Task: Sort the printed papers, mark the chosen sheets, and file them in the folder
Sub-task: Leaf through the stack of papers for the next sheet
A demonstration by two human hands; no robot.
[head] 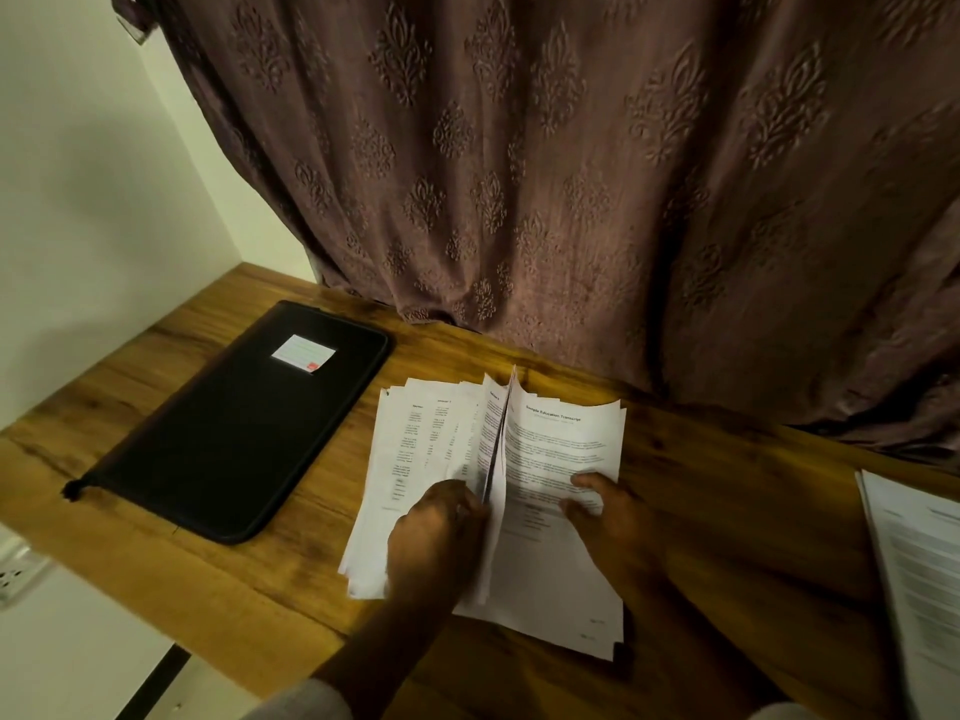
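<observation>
1. A stack of printed papers (550, 449) lies mid-desk (727, 485), parted like an open book.
2. The left hand (436, 532) grips a bunch of sheets, holding them up on edge.
3. The right hand (608, 517) rests with spread fingers on the exposed page, gripping nothing.
4. A closed black folder (234, 433) lies flat, left of the stack.
5. A second pile of papers (919, 563) sits at the desk's right edge.
6. A patterned curtain (571, 174) hangs behind.

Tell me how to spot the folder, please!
Look at the wooden table under the brown curtain. On its left part, apart from the white papers, lies the folder. It is the only black thing there, flat, with a small white label on top.
</observation>
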